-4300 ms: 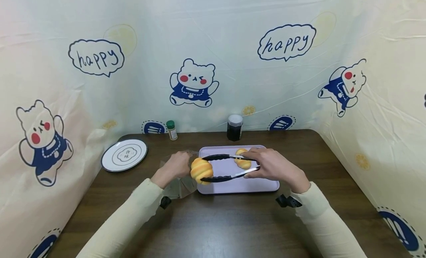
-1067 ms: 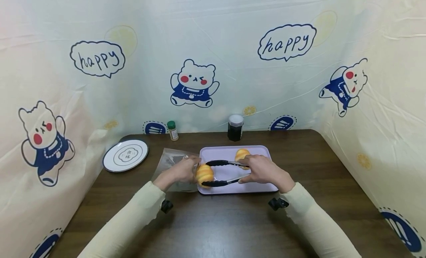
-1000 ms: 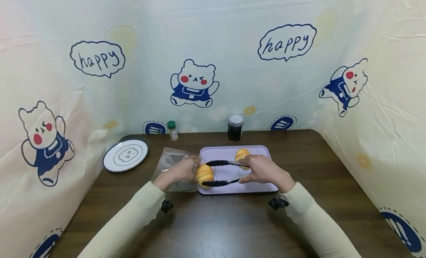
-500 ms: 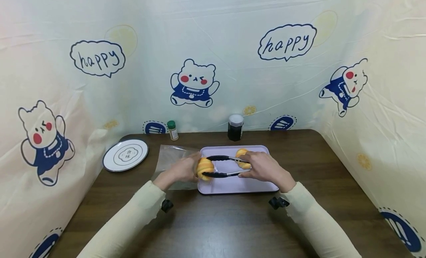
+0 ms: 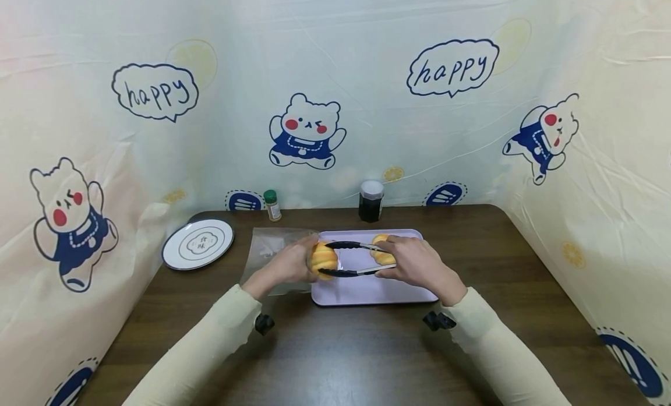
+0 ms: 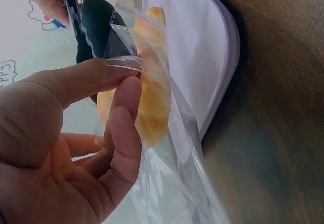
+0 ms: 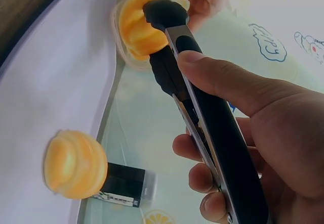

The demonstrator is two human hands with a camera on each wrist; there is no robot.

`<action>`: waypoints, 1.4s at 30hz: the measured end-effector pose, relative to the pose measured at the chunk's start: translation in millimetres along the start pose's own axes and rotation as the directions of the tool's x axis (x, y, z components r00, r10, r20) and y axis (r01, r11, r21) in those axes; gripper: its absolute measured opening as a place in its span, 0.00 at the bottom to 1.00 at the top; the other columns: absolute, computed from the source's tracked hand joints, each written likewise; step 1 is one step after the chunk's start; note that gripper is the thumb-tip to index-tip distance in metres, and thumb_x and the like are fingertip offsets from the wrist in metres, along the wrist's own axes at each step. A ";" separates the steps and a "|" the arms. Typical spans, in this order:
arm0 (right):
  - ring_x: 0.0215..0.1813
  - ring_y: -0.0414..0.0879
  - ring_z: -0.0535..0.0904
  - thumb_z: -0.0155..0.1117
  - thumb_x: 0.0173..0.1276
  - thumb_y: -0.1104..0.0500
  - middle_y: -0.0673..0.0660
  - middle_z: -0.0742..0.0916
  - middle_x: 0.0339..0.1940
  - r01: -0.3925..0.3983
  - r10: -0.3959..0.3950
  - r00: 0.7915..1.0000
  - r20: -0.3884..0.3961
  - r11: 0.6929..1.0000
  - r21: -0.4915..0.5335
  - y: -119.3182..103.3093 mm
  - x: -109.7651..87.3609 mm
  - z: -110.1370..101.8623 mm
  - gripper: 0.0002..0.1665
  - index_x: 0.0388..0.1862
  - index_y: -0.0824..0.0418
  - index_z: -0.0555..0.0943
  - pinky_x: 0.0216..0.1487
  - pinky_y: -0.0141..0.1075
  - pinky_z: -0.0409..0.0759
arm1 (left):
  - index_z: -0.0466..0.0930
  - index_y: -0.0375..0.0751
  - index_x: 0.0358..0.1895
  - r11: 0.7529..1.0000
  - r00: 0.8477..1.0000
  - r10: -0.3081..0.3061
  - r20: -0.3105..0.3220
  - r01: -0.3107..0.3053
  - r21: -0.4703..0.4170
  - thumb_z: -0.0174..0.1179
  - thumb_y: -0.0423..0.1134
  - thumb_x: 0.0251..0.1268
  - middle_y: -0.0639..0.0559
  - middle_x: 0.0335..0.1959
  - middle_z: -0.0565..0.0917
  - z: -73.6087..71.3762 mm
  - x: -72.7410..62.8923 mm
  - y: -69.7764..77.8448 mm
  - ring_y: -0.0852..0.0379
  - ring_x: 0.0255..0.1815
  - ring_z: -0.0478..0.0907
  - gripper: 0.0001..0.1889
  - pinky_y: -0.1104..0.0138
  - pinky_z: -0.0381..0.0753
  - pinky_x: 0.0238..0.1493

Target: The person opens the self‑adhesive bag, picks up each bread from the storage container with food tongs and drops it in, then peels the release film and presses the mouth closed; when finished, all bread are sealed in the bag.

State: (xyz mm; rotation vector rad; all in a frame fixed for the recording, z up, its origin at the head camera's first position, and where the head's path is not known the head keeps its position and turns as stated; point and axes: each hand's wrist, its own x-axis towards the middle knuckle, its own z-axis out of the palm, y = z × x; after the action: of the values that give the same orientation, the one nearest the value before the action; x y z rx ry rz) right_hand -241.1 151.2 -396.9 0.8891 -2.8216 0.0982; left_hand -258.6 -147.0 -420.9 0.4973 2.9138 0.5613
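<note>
My left hand [image 5: 288, 263] pinches the rim of a clear plastic bag [image 6: 190, 183] between thumb and fingers. At the bag's mouth is a striped yellow bread roll [image 5: 324, 260]; clear film lies across it in the left wrist view. My right hand [image 7: 283, 123] grips a pair of metal food tongs [image 7: 217, 133] with black tips, which hold the roll from both sides. How deep the roll sits in the bag is hard to tell. A second bread roll [image 7: 76, 163] lies on the lilac tray [image 5: 367, 290], partly hidden behind my right hand in the head view.
A white plate [image 5: 197, 244] with a dark rim lies at the table's left edge. Along the back stand a green-capped shaker bottle [image 5: 272, 205] and a dark jar [image 5: 370, 202] with a white lid. A printed cloth surrounds the brown table [image 5: 335, 348].
Compared with 4.3 seconds ago, the bag's mouth has come around the roll and my right hand is farther left. Over the last second, the tongs and roll have risen slightly.
</note>
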 end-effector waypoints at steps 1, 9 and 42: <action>0.43 0.47 0.85 0.75 0.55 0.35 0.54 0.89 0.49 0.001 -0.001 1.000 0.001 1.000 -0.005 0.1 0.0 -0.3 0.34 0.56 0.51 0.85 0.44 0.45 0.86 | 0.59 0.37 0.77 1.000 1.000 -0.003 -0.001 0.003 -0.002 0.80 0.41 0.42 0.40 0.77 0.64 0.2 0.0 0.2 0.37 0.71 0.70 0.55 0.47 0.70 0.71; 0.36 0.43 0.81 0.76 0.53 0.35 0.52 0.88 0.43 -0.021 0.022 1.000 -0.012 1.000 0.014 -2.4 1.0 -1.4 0.33 0.52 0.53 0.86 0.36 0.41 0.83 | 0.61 0.41 0.76 1.000 1.000 -0.018 0.013 0.018 0.008 0.81 0.41 0.41 0.44 0.77 0.64 2.0 0.0 1.3 0.40 0.66 0.74 0.54 0.46 0.74 0.67; 0.44 0.48 0.87 0.78 0.52 0.37 0.52 0.88 0.50 0.058 -0.061 0.998 -0.029 0.993 -0.100 -9.7 1.3 -8.1 0.37 0.58 0.51 0.83 0.38 0.41 0.86 | 0.57 0.39 0.78 1.000 0.999 -0.027 0.022 0.027 0.004 0.77 0.37 0.46 0.44 0.80 0.59 5.6 2.2 1.1 0.40 0.73 0.67 0.53 0.48 0.71 0.71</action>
State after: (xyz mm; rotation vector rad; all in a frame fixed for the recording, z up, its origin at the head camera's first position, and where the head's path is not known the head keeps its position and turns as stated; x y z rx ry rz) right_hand -235.4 143.5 -388.7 0.9393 -2.7413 -0.0353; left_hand -259.2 -143.4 -425.9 0.4612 2.8966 0.5436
